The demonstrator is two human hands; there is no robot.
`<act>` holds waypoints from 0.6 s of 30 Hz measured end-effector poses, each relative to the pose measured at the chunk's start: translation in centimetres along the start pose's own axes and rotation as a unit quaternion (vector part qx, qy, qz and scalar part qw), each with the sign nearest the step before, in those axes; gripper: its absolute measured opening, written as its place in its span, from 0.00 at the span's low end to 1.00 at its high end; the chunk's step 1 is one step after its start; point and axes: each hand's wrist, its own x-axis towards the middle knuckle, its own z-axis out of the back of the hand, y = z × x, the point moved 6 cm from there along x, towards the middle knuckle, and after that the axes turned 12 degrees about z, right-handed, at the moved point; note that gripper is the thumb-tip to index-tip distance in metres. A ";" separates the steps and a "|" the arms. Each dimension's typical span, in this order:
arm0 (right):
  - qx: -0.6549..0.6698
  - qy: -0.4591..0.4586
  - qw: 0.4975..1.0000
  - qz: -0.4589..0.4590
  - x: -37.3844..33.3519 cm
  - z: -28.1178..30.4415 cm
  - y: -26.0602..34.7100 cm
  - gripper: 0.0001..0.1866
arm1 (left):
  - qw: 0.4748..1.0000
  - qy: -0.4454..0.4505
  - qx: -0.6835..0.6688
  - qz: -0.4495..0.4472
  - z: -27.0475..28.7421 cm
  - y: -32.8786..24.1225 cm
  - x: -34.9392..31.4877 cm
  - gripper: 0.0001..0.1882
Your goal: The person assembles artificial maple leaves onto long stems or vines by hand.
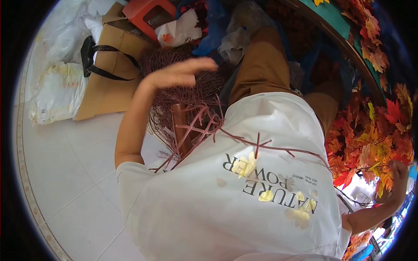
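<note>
My left hand (183, 73) is raised at the upper left with its fingers stretched out, slightly blurred, and nothing in it. Beneath it is a dense bundle of bare purplish-brown artificial twigs (161, 98). One thin brown artificial branch (278, 147) with short side stubs lies across the front of my white shirt. My right hand (397, 176) is at the far right rim, fingers curled, beside a mass of red, orange and yellow artificial maple leaves (365, 139). What those fingers hold, if anything, I cannot make out.
On the left, a cardboard box (106, 74) with a black strap stands by white plastic packages (58, 93) on the tiled floor (82, 174). A red plastic stool (148, 15) is behind it. A curved table edge (344, 37) with green covering arcs along the upper right.
</note>
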 end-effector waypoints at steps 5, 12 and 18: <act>-0.138 0.193 0.971 0.011 5.0 -10.1 8.2 0.14 | 0.922 0.373 0.086 0.055 -10.1 -0.4 -1.4 0.22; 0.072 0.085 0.877 0.468 9.1 -17.2 34.9 0.31 | 0.998 -0.006 -0.035 0.046 -2.3 0.0 0.7 0.06; 0.135 0.248 0.808 0.518 13.9 -32.6 43.2 0.28 | 0.981 -0.182 -0.027 0.061 -1.1 0.4 1.8 0.04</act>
